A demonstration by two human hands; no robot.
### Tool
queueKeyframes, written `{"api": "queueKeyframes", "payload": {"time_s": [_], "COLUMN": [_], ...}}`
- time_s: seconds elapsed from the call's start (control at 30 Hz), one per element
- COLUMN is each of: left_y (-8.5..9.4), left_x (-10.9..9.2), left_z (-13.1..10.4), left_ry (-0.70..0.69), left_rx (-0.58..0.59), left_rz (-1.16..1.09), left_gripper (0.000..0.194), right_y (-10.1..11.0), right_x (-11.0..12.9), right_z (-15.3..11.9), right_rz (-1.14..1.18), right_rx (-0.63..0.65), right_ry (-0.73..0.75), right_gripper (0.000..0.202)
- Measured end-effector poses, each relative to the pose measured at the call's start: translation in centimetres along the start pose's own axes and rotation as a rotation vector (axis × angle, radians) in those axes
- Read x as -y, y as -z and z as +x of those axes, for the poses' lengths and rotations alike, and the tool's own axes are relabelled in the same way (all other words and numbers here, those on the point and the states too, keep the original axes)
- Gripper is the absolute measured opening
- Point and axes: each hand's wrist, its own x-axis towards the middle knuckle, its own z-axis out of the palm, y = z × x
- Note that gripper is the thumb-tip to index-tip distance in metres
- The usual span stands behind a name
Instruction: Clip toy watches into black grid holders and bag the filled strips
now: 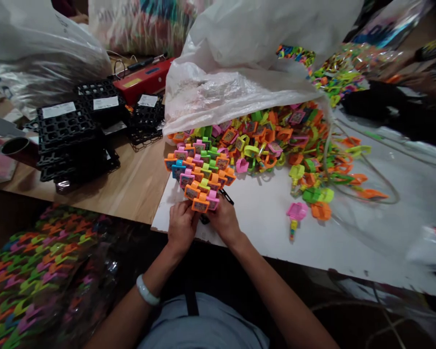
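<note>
Both my hands are at the near edge of a black plastic tray (226,197), packed with colourful toy watches (200,174) in orange, pink, yellow, green and blue. My left hand (181,223) has its fingers curled round the near left corner. On the near right side, my right hand (223,220) grips the tray, its fingertips partly hidden by the watches. Most of the tray is covered by the watches standing in it. Just beyond lies a heap of loose toy watches (261,138), spilling from a white plastic bag (247,92).
Stacked black trays (67,126) with paper labels stand left, beside a red bag sealer (143,80). One pink toy watch (296,211) lies apart on the white board (261,228). Bagged watches (39,271) sit low at the left. Another person's arm (417,80) shows far right.
</note>
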Motion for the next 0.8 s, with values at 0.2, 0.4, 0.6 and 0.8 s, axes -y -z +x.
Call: {"api": "queueKeyframes", "payload": {"time_s": [0.2, 0.4, 0.6, 0.8], "left_y": [0.3, 0.7, 4.7, 5.7], "left_x": [0.1, 0.5, -1.6, -4.4], "left_z": [0.3, 0.2, 1.7, 6.5], "left_ry": [-0.027, 0.027, 0.109, -0.211], "left_rx": [-0.003, 0.039, -0.272, -0.057], "left_rz": [-0.008, -0.122, -0.296, -0.021], "left_gripper": [0.022, 0.019, 0.020, 0.046], "right_y": [1.5, 13.9, 15.2, 6.3], "right_x": [-0.3, -6.6, -8.3, -1.6], "right_z": [-1.6, -6.3, -7.0, -1.7], "right_rz": [0.065, -0.391, -0.178, 0.642], "right_rx": [-0.012, -0.459, -0.159, -0.067], "right_ry": [0.101, -0.599, -0.708, -0.483], "right_gripper": [0.014, 0.040, 0.040, 0.039]}}
